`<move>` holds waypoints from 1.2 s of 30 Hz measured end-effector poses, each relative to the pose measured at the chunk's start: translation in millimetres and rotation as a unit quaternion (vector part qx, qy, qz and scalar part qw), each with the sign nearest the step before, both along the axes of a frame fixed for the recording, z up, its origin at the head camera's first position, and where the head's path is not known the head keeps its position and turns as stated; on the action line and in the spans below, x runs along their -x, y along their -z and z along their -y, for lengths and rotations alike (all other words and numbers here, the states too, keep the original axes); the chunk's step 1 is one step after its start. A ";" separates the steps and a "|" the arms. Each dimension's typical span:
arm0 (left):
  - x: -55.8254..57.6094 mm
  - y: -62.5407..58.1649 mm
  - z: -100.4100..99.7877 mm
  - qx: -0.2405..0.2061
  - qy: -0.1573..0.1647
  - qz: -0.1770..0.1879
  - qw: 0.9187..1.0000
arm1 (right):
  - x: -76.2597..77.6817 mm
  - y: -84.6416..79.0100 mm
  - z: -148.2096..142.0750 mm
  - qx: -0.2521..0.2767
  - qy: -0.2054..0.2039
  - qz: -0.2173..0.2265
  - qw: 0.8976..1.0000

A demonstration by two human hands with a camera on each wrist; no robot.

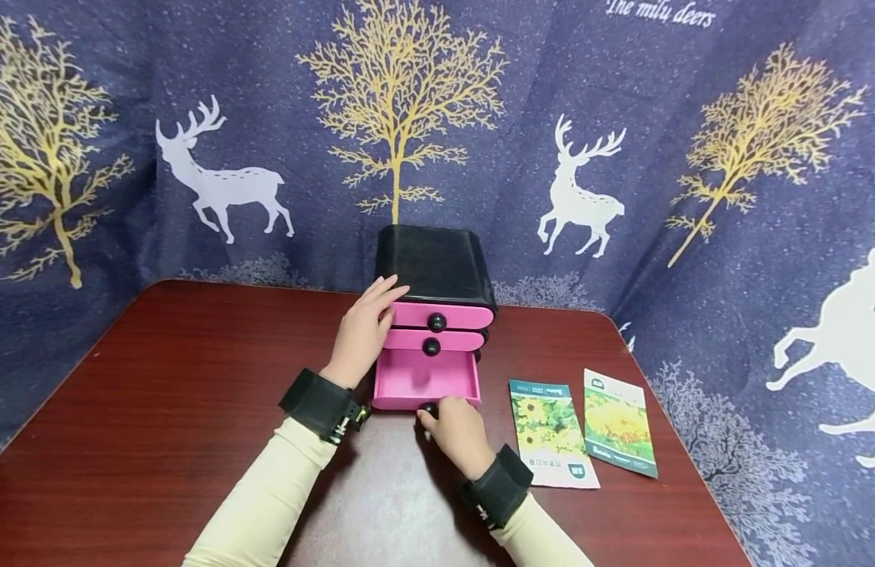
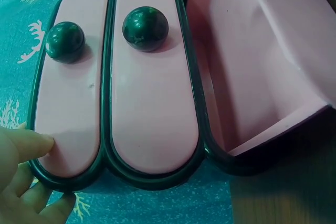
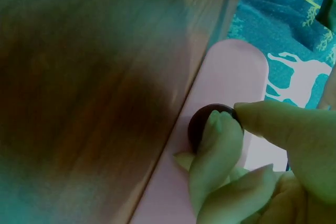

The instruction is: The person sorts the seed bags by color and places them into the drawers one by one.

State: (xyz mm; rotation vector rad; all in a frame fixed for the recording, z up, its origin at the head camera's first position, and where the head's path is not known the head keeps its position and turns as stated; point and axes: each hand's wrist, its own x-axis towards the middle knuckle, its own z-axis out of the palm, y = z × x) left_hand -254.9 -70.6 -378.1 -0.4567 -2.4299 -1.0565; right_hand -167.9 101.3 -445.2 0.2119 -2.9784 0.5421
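Observation:
A small black cabinet (image 1: 437,264) with three pink drawers stands at the back of the table. Its lowest drawer (image 1: 426,378) is pulled well out, and the pink inside shows bare. The top drawer (image 1: 469,316) and middle drawer (image 1: 405,340) sit in their slots, each with a round black knob. My left hand (image 1: 359,335) rests against the cabinet's upper left corner, thumb (image 2: 34,145) on the top drawer's front, fingers extended along the side. With thumb and fingers my right hand (image 1: 461,433) pinches the lowest drawer's black knob (image 3: 199,127).
Two flower-picture packets lie to the right of the cabinet: a yellow-flowered one (image 1: 550,433) nearer, an orange-flowered one (image 1: 619,421) by the table's right edge. A dark blue cloth (image 1: 480,173) with deer and trees hangs behind the reddish-brown table (image 1: 217,378).

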 end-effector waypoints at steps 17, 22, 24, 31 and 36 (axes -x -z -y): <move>-0.7 2.3 -2.6 -0.012 0.003 0.010 1.000 | -10.2 -0.7 -36.1 0.025 -0.001 -0.020 0.999; 0.6 1.0 -0.9 -0.017 -0.001 0.003 1.000 | -3.9 -6.7 -71.2 0.012 0.051 -0.051 0.997; 0.6 0.0 -0.6 -0.019 -0.001 0.002 1.000 | -2.2 -7.6 -85.3 -0.009 0.072 -0.052 0.996; 0.4 -0.4 -0.7 -0.020 0.002 0.009 1.000 | -11.0 -1.2 -124.4 -0.107 0.121 -0.021 0.987; 0.0 0.6 -0.6 -0.022 0.001 0.006 1.000 | -25.5 1.6 -135.2 -0.132 0.143 -0.010 0.981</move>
